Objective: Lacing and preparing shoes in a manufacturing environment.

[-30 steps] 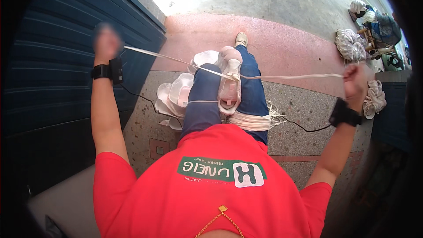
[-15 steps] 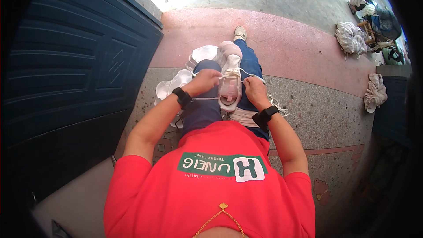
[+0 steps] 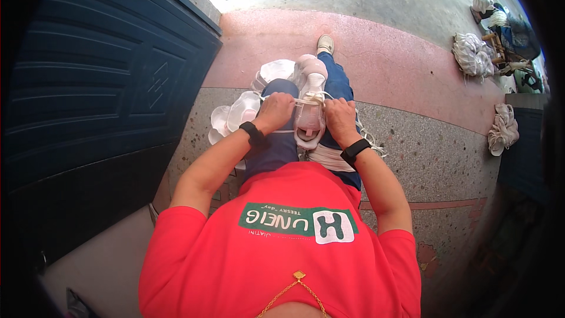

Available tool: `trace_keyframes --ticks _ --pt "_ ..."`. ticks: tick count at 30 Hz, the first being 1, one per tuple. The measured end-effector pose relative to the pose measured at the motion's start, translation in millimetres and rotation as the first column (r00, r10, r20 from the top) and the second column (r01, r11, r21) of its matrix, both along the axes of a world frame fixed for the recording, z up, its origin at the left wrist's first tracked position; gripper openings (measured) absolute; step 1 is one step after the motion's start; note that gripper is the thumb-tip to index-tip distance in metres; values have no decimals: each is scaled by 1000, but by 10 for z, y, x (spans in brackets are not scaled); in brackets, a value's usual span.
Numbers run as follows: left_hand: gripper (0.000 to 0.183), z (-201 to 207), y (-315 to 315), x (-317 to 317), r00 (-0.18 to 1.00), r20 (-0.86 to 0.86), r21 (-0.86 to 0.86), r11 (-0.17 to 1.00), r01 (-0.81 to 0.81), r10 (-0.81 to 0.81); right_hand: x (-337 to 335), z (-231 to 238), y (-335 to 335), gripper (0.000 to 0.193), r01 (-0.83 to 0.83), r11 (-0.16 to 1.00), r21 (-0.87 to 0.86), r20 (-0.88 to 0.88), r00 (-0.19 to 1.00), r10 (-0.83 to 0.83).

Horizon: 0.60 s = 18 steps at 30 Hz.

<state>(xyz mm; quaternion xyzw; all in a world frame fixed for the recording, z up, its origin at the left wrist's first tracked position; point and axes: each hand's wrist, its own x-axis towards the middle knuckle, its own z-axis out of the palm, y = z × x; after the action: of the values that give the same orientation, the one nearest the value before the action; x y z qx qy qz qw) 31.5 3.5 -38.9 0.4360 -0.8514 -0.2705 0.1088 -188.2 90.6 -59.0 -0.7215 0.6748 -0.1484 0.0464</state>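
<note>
A pale pink and white shoe upper [image 3: 309, 119] rests lengthwise between my thighs, its heel opening toward me. White shoelace [image 3: 301, 102] runs across its upper part. My left hand [image 3: 275, 112], at the shoe's left side, is closed on the lace. At the opposite side my right hand [image 3: 341, 119] pinches lace too, its fingers curled by the eyelets. A white band [image 3: 329, 156] lies over my right thigh. More white laces [image 3: 369, 141] hang beyond that leg. The exact grip of the fingertips is partly hidden.
Several white shoe uppers [image 3: 243, 110] are piled beside my left leg. A dark blue panelled door [image 3: 112, 76] stands at the left. Toward the right lie white bundles [image 3: 472, 55], with another bundle [image 3: 502, 129] nearer me. Some items sit by a wooden frame [image 3: 497, 47].
My right hand has drawn in closer to the shoe and turned. The length of lace trailing out past it no longer shows. My left hand stays near the same place.
</note>
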Motion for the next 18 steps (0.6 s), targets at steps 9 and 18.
trace_keyframes --ticks 9,18 --pt "23 -15 -3 -73 999 32 -49 998 -26 27 23 64 48 18 122 991 -51 47 992 -120" --pt "22 8 71 -204 991 130 -73 997 -19 28 10 40 62 21 91 995 -31 46 995 -90"
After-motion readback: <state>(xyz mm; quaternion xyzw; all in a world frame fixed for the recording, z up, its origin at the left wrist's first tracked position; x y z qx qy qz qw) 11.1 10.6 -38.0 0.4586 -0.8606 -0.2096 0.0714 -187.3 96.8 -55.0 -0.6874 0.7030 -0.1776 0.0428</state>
